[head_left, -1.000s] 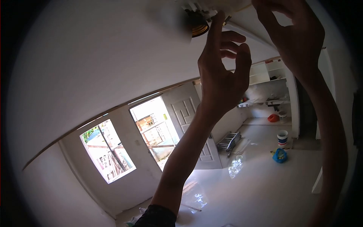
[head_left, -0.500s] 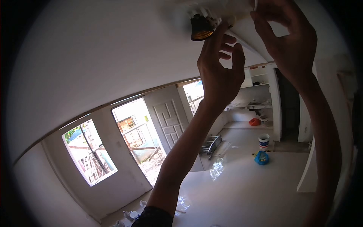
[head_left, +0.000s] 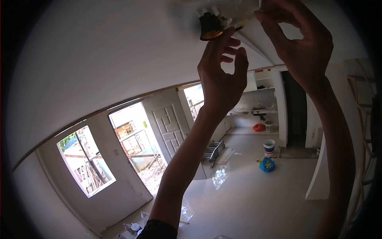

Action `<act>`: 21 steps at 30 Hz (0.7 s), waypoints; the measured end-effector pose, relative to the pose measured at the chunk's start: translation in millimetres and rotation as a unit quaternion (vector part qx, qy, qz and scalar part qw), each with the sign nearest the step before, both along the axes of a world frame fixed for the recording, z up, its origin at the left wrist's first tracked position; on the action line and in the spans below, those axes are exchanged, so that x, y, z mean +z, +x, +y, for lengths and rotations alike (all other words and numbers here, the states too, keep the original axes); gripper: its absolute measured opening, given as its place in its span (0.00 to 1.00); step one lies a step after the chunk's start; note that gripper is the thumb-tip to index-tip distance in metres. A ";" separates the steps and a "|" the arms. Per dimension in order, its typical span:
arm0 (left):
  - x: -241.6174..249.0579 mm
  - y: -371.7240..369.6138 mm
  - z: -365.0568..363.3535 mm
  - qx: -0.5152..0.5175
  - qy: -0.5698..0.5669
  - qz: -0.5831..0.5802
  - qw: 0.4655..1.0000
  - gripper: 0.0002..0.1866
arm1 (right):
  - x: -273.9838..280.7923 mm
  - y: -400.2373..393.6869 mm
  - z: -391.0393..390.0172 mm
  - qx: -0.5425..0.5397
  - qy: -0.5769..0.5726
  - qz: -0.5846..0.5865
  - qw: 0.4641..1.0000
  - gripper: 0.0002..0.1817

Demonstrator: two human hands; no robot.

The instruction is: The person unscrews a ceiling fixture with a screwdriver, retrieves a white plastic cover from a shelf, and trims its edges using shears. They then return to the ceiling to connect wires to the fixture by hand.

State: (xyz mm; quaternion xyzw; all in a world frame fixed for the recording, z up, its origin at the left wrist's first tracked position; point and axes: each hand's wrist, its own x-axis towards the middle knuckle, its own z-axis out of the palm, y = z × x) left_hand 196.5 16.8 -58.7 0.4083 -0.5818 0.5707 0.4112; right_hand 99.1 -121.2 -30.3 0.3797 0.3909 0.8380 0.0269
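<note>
Overhead, a black bulb socket (head_left: 211, 27) with a brassy threaded inside hangs tilted at the ceiling, and blurred white parts show above it. My left hand (head_left: 223, 75) reaches up beside the socket. Its index fingertip is at the socket's right edge, while the thumb and other fingers are apart and curved. To the right, my right hand (head_left: 300, 42) is raised with thumb and index finger pinched at a thin white piece (head_left: 260, 4), cut off by the top edge. A thin, dark-tipped wire (head_left: 240, 27) shows between the hands.
Far below on the pale floor are a white and blue bucket (head_left: 269, 147), a blue plastic bag (head_left: 267, 164) and a folded metal ladder (head_left: 213, 151). An open doorway (head_left: 139, 139) and a window are at left. Wooden framing (head_left: 364, 131) stands at right.
The room has shifted left in view. My left hand has moved slightly left and down relative to the socket, and my right hand slightly left. The thin wire between them shows more clearly.
</note>
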 end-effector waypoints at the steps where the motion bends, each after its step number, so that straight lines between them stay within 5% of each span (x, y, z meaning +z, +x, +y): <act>1: -1.1 -0.2 1.1 0.001 0.000 0.001 1.000 0.20 | -4.1 -1.3 2.4 0.012 0.014 0.022 1.000 0.13; 6: -6.7 -2.9 10.2 0.040 0.043 0.002 0.998 0.19 | -8.8 -9.3 -7.7 -0.068 0.065 0.025 0.995 0.10; 9: -8.7 -1.6 16.7 0.041 0.055 0.019 0.997 0.18 | -13.1 -6.9 2.3 0.121 0.025 0.100 0.987 0.12; 13: -15.7 -8.5 30.1 0.046 0.081 0.026 0.995 0.15 | -0.7 0.1 -0.3 0.076 0.010 0.063 0.995 0.14; 16: -26.8 -12.7 48.1 0.052 0.123 -0.005 0.991 0.13 | 1.4 -0.5 4.3 0.177 -0.013 0.098 0.979 0.13; 21: -52.8 -34.4 83.4 0.138 0.233 -0.023 0.962 0.13 | 19.9 14.5 2.0 0.111 -0.063 -0.032 0.991 0.11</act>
